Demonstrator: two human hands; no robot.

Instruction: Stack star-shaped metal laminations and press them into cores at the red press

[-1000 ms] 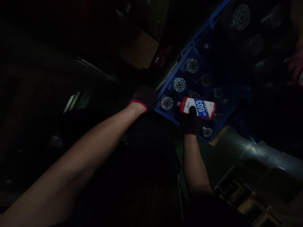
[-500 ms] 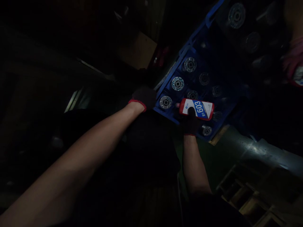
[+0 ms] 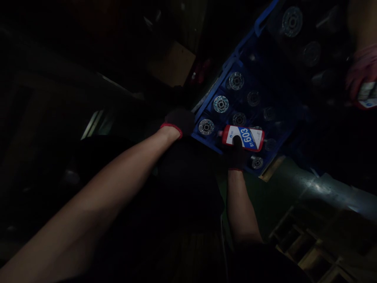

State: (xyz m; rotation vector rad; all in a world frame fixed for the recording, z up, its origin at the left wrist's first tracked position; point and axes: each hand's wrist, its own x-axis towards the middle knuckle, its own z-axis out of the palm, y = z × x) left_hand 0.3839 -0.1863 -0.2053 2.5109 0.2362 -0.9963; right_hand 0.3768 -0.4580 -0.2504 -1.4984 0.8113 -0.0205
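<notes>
The right hand [image 3: 236, 155], in a dark glove with a red cuff, has its grip clamped on a red BT-603 bottle [image 3: 257, 140], thumb across the white and blue label. The bottle is held on its side over a blue crate [image 3: 210, 146], its nozzle toward the left, near one of the round, toothed metal parts [image 3: 220, 104] standing in the crate. The left hand [image 3: 180, 121], gloved alike, is at the crate's near left corner; its fingers are lost in the dark, so whether its grip is together or apart cannot be told. At the far right, a co-worker's pink-gloved hand [image 3: 363, 68] is at a second red bottle [image 3: 363, 103]. Wooden pallets [image 3: 316, 255] lie at the lower right.
</notes>
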